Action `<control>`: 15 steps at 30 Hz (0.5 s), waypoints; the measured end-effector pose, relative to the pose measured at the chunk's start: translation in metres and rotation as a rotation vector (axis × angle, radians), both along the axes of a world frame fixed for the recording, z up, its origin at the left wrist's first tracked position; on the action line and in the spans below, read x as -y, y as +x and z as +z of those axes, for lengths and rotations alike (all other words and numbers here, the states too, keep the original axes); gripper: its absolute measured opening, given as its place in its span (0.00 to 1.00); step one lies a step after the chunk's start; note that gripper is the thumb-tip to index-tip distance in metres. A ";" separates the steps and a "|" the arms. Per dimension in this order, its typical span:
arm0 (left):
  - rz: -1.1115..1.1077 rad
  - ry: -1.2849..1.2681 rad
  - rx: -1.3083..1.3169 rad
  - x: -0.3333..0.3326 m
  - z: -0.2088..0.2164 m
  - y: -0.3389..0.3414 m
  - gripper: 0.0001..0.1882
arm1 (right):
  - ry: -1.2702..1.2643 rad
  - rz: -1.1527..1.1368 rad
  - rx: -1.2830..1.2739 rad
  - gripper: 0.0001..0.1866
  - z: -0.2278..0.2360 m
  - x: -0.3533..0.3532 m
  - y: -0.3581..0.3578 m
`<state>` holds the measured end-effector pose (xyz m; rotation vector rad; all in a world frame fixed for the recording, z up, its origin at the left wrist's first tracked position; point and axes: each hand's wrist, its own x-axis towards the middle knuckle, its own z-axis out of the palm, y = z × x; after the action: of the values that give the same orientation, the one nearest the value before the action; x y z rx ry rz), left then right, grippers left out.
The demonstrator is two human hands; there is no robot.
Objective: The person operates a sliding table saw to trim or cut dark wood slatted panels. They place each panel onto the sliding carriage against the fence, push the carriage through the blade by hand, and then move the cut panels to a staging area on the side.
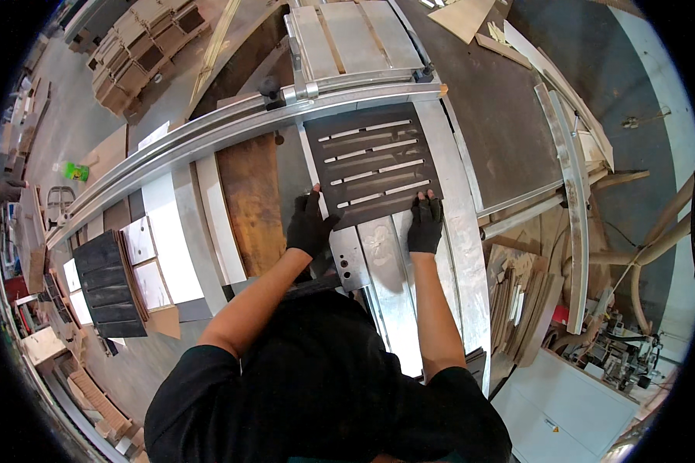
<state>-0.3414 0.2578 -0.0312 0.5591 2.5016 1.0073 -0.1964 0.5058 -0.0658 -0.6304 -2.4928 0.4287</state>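
Observation:
A dark, flat panel (374, 154) with several rows of long slots lies on the metal machine table (459, 201). Its far edge is close to a long metal fence (239, 123). My left hand (310, 224), in a black glove with bare fingertips, grips the panel at its near left corner. At the near right edge my right hand (425, 222), gloved the same way, has its fingers on the panel, and its thumb is hard to make out. Pale strips of the table show through the slots.
A stack of dark slotted panels (108, 285) sits at left beside white boards (170, 239). Stacked cardboard-coloured pieces (143, 50) stand far left. Wood offcuts (521, 301) lean at right near a white cabinet (564, 409). A metal rail (567, 208) rises at right.

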 end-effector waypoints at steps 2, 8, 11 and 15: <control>-0.013 0.022 -0.034 0.001 -0.004 0.000 0.44 | -0.026 -0.011 -0.015 0.22 0.001 0.002 -0.001; -0.066 0.112 -0.094 0.004 -0.017 0.005 0.54 | -0.073 -0.241 -0.001 0.34 0.007 0.004 0.003; -0.100 0.080 -0.127 0.004 -0.009 0.006 0.62 | -0.095 -0.286 0.024 0.38 0.004 0.003 0.001; -0.091 0.091 -0.145 0.002 -0.017 0.010 0.65 | -0.050 -0.248 0.056 0.41 0.003 -0.007 0.006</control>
<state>-0.3318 0.2554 -0.0487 0.7922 2.5385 1.0854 -0.1908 0.5131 -0.0629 -0.9698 -2.4209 0.3848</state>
